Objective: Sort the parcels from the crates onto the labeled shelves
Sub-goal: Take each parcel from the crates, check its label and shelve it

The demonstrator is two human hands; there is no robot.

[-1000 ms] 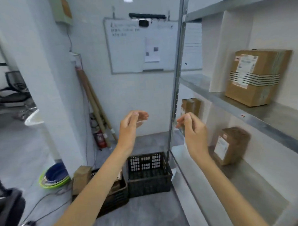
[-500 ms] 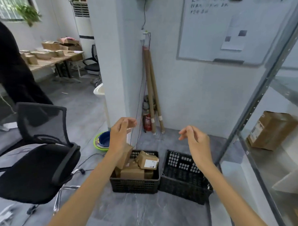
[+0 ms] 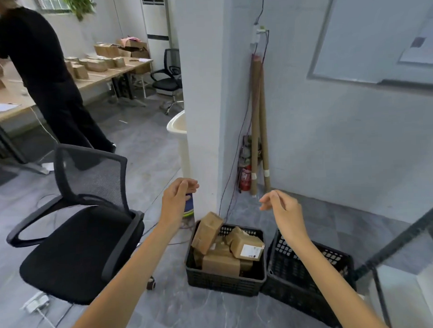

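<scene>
Both hands hover at mid-frame: the left hand (image 3: pixel 178 202) and right hand (image 3: pixel 283 210) have loosely curled fingers and hold nothing. The parcels (image 3: pixel 220 264) sit piled in the left crate (image 3: pixel 224 283), lower centre; the right crate (image 3: pixel 310 293) looks empty. Best pick, I'd say, is the top labelled parcel (image 3: pixel 248 247), taken with the label up so it can be read. There's grey tiled floor (image 3: pixel 148 146), an office chair (image 3: pixel 78 242) lower left and a shelf frame (image 3: pixel 397 241) lower right.
</scene>
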